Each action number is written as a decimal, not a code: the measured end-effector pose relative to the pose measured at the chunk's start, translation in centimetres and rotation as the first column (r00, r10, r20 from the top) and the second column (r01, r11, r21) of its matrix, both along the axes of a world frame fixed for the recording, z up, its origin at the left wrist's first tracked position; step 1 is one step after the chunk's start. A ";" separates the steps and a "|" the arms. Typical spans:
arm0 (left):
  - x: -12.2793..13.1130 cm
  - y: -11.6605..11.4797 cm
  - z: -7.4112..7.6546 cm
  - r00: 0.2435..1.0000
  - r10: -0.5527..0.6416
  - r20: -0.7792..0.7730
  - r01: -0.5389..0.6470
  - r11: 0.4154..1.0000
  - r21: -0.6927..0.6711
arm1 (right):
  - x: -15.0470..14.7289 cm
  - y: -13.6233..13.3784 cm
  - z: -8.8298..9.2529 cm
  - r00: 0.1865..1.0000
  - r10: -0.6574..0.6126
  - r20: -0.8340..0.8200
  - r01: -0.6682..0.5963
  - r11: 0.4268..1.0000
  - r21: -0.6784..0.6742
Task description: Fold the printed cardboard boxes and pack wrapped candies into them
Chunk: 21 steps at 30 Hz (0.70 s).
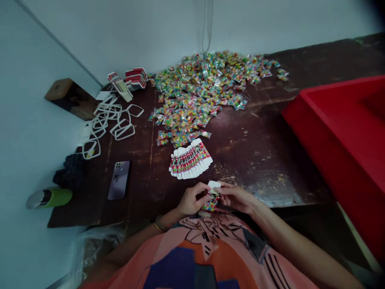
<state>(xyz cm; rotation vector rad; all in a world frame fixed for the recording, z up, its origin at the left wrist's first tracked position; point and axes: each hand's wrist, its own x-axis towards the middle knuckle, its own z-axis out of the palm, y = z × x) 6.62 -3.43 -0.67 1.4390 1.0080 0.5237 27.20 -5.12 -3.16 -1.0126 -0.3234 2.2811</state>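
Close to my body, at the table's front edge, a small printed carton point(211, 202) with a white flap is held between both hands. My left hand point(194, 199) pinches its left side with thumb and fingers. On the right side, my right hand point(236, 196) grips it near the raised white flap. Just beyond my hands lies a fanned row of flat printed cartons point(191, 160), red with white ends. Behind that row spreads a large heap of small clear packets point(204, 88) filled with colourful candies.
A red bin point(327, 152) stands at the right. On the left are a phone point(119, 180), white bands point(123, 124), a green bottle point(58, 197), dark cloth point(69, 171) and a wooden box point(72, 98). Stacked red-and-white cartons point(136, 78) sit by the wall.
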 end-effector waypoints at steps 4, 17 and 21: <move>0.5 0.0 1.3 0.996 0.086 -0.001 -0.085 0.992 -0.092 | 0.1 0.8 0.4 0.991 0.131 0.009 -0.131 0.991 -0.020; 1.5 -0.2 -1.4 0.881 0.315 0.354 0.073 0.647 -0.759 | -0.4 2.6 4.2 0.785 -0.017 0.620 -0.536 0.483 0.692; 0.8 -0.3 -1.5 0.871 0.265 0.414 0.177 0.616 -0.767 | -0.8 2.2 3.2 0.779 -0.042 0.626 -0.474 0.615 0.630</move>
